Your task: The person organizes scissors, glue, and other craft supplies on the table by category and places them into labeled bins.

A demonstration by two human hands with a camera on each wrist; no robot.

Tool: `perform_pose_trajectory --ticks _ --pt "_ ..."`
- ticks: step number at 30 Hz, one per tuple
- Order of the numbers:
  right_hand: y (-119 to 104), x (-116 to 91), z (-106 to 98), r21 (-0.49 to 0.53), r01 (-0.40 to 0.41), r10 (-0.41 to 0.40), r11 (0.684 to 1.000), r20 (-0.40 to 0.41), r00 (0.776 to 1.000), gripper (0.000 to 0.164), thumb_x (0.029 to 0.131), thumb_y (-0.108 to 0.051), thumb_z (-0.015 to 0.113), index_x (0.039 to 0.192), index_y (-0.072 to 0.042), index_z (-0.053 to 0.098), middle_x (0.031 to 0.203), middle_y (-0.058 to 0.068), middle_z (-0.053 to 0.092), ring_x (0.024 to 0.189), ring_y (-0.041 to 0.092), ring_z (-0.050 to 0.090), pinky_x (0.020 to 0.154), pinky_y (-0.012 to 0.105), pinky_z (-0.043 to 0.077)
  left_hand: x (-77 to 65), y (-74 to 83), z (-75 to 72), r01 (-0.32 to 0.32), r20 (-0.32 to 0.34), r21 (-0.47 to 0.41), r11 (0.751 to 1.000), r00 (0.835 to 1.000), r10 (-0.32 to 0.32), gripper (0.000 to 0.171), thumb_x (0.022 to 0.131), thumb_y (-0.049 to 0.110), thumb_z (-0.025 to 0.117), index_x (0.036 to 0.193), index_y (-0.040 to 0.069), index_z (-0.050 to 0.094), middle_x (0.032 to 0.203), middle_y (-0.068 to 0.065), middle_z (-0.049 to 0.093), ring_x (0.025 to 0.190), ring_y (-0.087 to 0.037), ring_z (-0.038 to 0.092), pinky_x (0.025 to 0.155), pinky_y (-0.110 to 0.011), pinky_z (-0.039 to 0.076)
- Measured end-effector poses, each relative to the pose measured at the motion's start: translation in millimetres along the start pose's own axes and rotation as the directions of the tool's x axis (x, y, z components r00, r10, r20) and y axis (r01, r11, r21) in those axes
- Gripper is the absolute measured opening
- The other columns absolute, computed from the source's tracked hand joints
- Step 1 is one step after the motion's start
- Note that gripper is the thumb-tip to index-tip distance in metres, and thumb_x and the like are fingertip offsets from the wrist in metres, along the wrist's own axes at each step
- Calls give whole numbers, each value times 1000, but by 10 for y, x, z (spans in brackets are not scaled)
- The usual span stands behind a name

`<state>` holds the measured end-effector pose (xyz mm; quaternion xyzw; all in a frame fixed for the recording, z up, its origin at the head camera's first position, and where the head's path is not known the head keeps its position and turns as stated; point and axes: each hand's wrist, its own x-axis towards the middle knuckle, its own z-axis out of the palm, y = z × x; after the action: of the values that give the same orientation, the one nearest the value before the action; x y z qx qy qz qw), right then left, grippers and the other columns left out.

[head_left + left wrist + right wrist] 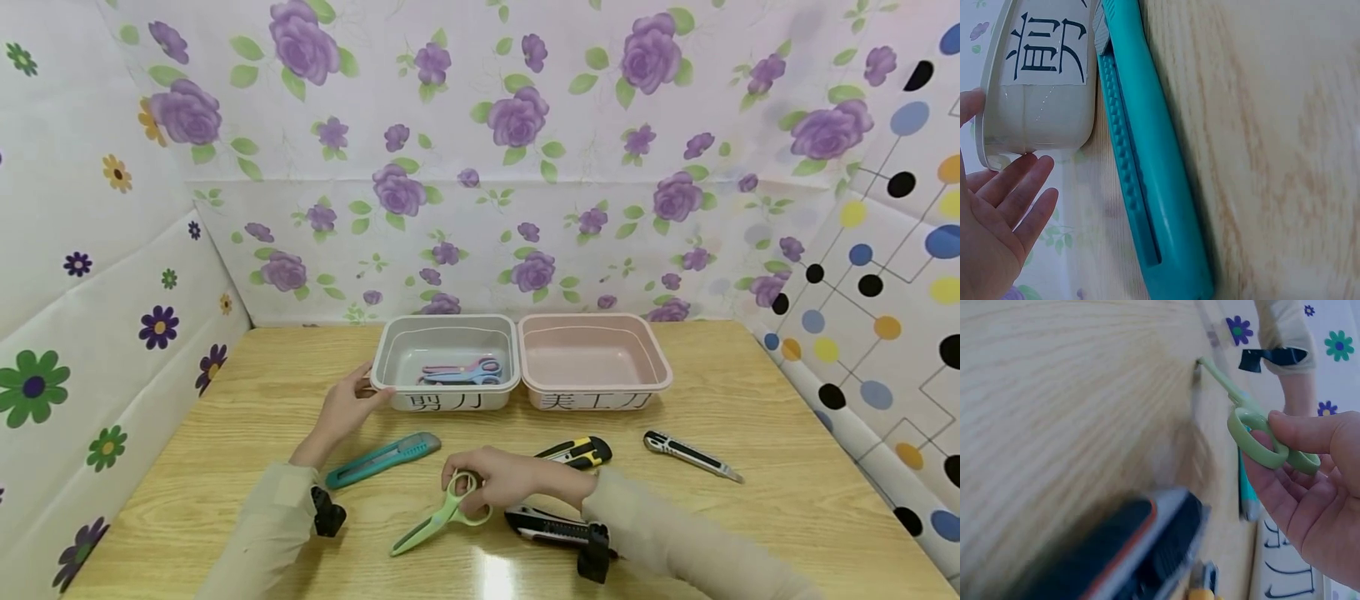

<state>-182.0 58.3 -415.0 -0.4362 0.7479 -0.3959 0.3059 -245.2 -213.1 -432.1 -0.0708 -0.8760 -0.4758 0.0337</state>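
My right hand (498,483) pinches light green scissors (442,517) by the finger loops, thumb and fingers around the handle. The blades point to the front left, low over the table. At the grey bin's (381,367) left front corner, my left hand (347,412) holds the rim, thumb on the front and fingers at the end wall. Several scissors (465,372) with blue and pink handles lie inside that bin. Close to the left wrist is a teal utility knife (384,460). A black utility knife (543,527) lies under the right wrist, partly hidden.
A pink bin (595,323) stands against the grey one's right side. Both carry labels with black characters. A yellow and black utility knife (588,452) lies behind my right forearm, partly covered. Further right is a black and silver utility knife (692,455). Patterned sheets surround the wooden table (810,517).
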Motion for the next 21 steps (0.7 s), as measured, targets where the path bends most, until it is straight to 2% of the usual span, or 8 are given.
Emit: perform_pose_trajectory --ticks 7,13,18,21 --pt "6 -77 -119 -17 -15 14 1000 -50 999 21 85 4 58 106 2 54 80 1 52 59 3 40 53 14 37 -31 20 11 -40 -17 -7 999 999 40 74 82 42 64 139 4 36 117 -27 55 97 -33 60 74 -39 53" --pt "-3 -105 -190 20 -19 20 1000 -72 997 21 86 6 54 108 3 52 81 7 53 54 5 42 48 16 36 -17 5 1 7 1 11 1000 1000 -7 73 84 37 64 141 4 32 121 -25 54 102 -34 58 78 -40 52" --pt "-17 -119 -255 -36 -38 34 999 -92 995 21 86 2 57 107 0 54 82 4 55 56 4 46 49 16 40 -17 15 -4 10 5 12 1000 1000 -10 72 85 35 64 141 4 32 122 -24 54 103 -34 58 79 -40 52" --pt "-21 -127 -306 -63 -31 24 998 -97 995 22 86 2 57 108 0 54 83 7 56 56 5 48 51 16 42 -15 26 -6 9 8 -5 1000 1000 -9 72 84 35 64 141 4 32 122 -25 54 103 -34 58 79 -40 51"
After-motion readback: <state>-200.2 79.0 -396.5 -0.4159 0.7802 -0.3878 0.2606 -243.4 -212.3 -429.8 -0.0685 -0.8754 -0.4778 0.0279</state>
